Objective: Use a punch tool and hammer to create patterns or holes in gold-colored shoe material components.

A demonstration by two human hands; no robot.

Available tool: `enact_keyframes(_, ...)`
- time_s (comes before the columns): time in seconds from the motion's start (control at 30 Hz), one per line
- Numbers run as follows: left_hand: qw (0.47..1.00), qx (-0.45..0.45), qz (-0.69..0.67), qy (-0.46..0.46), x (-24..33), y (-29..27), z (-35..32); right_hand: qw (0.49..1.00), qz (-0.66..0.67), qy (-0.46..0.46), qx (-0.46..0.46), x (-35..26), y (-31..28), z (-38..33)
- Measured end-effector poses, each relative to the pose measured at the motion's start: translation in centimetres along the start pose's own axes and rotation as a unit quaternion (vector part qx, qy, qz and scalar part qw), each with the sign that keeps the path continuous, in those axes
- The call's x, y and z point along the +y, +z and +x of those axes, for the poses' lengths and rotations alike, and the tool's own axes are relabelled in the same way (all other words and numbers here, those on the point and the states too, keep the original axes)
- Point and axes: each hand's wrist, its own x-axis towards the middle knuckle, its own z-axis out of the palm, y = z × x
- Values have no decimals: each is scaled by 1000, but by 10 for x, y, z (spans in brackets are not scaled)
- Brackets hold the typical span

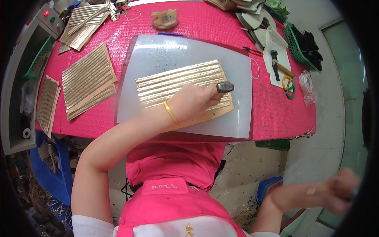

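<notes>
Apparently for steadiness, the left hand (194, 100) grips a metal-headed tool (226, 87) over gold-striped sheet (169, 82); whether the right hand (342, 191) grasps something, I cannot tell.

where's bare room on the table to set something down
Free: the pink table right of the pale board, below the scissors; also beyond the board, right of the tan block. Crowded: the left, with ribbed gold sheets; the upper right, around the green basket; and mid-board, where the left hand is over another gold sheet.
</notes>
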Motion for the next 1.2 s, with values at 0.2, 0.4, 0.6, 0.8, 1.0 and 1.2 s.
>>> enact_keyframes(0.2,999,3,7,42,-1,-4,7,751,-575,312,-93,26,2,-57)
enact_keyframes(0.4,999,-17,18,32,2,-5,2,728,-525,422,-126,76,-2,-96)
enact_keyframes(0.6,883,166,-394,-194,15,-29,2,734,-501,448,-102,82,-7,-104)
enact_keyframes(0.8,960,26,-211,-183,3,-12,-3,734,-485,466,-96,87,-14,-104)
enact_keyframes(1.0,979,12,-155,-128,2,-11,0,742,-461,482,-71,88,-17,-108)
enact_keyframes(1.2,985,16,-131,-111,0,-6,-1,746,-452,485,-60,90,-20,-111)
